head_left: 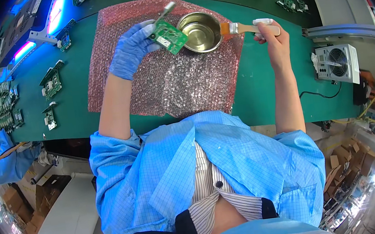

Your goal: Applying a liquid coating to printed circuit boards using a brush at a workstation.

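Note:
My left hand (131, 49), in a blue glove, grips a green circuit board (169, 37) by its left edge. A flat grey-white strip (166, 10) sticks up from the board's top side. The board is tilted over the left rim of a round metal bowl (202, 45). On the bowl's other side my right hand (273, 36) is closed round the wooden handle of a flat paintbrush (247, 28). White wrapping covers the fingertips of that hand. The brush's orange bristles point left, at the bowl's right rim. Pink bubble wrap (146, 89) lies under the bowl.
Several circuit boards (52, 82) stand on the green table (259, 94) at left, and more (293, 4) lie at the far right. A white fan unit (337, 62) with a black cable stands at right. Purple-lit equipment (25, 50) and another person's blue sleeve (10, 160) are at left.

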{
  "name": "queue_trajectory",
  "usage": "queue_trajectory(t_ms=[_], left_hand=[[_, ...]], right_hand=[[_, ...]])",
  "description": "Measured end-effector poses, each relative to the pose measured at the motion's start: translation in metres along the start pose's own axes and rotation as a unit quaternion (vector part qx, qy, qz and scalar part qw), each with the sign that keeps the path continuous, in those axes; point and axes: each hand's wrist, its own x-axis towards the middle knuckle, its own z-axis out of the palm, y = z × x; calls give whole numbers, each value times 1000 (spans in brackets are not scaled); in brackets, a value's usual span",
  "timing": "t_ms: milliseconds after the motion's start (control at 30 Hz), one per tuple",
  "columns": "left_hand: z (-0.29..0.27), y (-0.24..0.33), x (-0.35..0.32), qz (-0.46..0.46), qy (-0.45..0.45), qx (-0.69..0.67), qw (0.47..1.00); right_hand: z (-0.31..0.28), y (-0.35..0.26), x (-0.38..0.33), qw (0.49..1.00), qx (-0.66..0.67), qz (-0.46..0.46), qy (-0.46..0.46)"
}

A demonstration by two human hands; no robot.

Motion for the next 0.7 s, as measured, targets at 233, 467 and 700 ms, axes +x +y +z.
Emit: queue_trajectory(t_ms=[233, 467, 700], left_hand=[[21, 3, 1, -53, -60, 78, 994], [23, 7, 0, -47, -95, 121, 987], [22, 4, 1, -42, -76, 112, 990]], right_hand=[[35, -20, 1, 978, 32, -78, -189], [50, -19, 9, 969, 5, -43, -243], [51, -23, 5, 972, -54, -71, -219]])
